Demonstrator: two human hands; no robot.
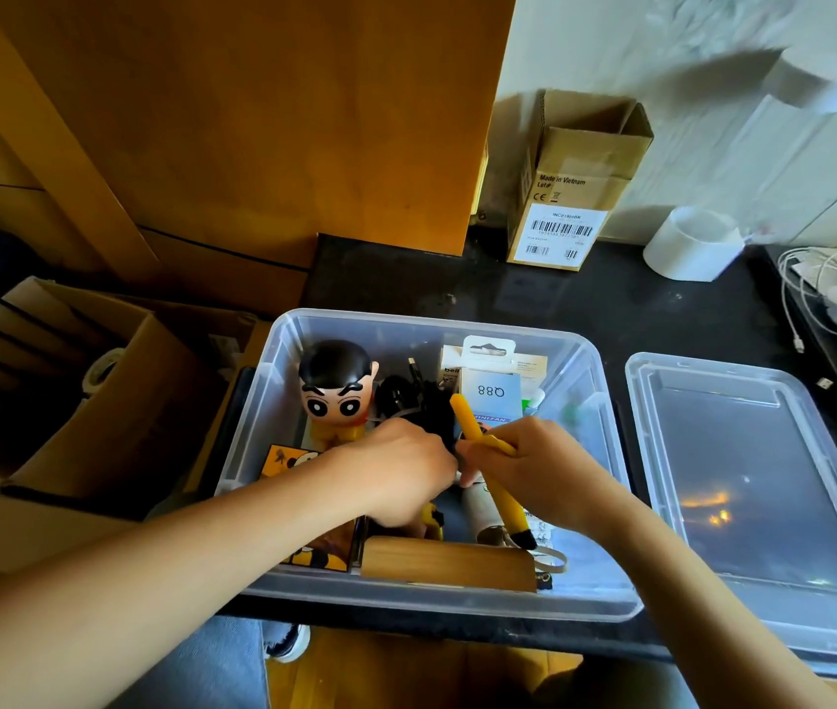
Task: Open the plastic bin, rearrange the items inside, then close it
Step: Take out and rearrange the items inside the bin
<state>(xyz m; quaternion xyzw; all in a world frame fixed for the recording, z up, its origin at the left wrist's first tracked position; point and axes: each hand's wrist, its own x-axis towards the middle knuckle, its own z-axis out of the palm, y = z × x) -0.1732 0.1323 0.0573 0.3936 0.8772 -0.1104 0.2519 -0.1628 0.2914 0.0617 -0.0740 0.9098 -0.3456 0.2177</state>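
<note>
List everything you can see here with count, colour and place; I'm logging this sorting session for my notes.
clear plastic bin: 1, open, on the dark table
clear plastic lid: 1, flat on the table, right of bin
black-haired cartoon figure: 1, yellow body, bin's back left
white 880 box: 1, bin's back
yellow pen-shaped tool: 1, black tip, in the right hand
wooden block: 1, tan, bin's front
brown cardboard box with barcode: 1, against the wall
white tape roll: 1, table's back right
white cables: tangle, far right
left hand: reaching into bin
right hand: grips the tool
</note>
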